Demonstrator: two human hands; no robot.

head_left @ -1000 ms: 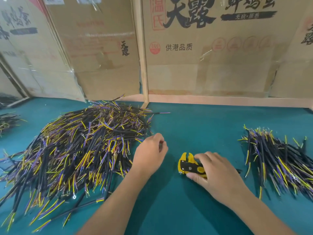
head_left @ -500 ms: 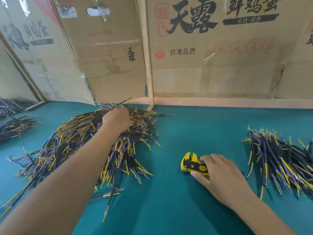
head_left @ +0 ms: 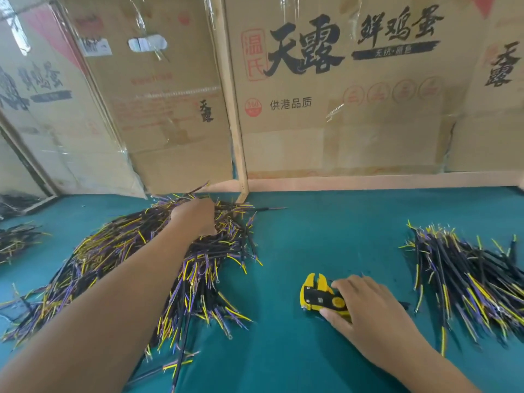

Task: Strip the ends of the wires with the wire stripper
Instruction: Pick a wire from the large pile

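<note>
A big heap of black wires with yellow and purple ends [head_left: 119, 259] lies on the left of the green table. My left hand [head_left: 195, 215] reaches onto the far top of that heap, fingers curled down into the wires; what they hold is hidden. A yellow and black wire stripper [head_left: 319, 295] lies on the table near the middle front. My right hand [head_left: 365, 313] grips its handles, jaws pointing away from me. A second pile of wires [head_left: 465, 276] lies on the right.
Cardboard box walls [head_left: 326, 109] with a wooden post [head_left: 232, 109] close off the back of the green table [head_left: 326, 236]. More small wire bundles [head_left: 17, 239] lie at the far left edge.
My left hand moved from beside the stripper out to the far top of the left heap and stays there. My right hand has kept its hold on the stripper.
</note>
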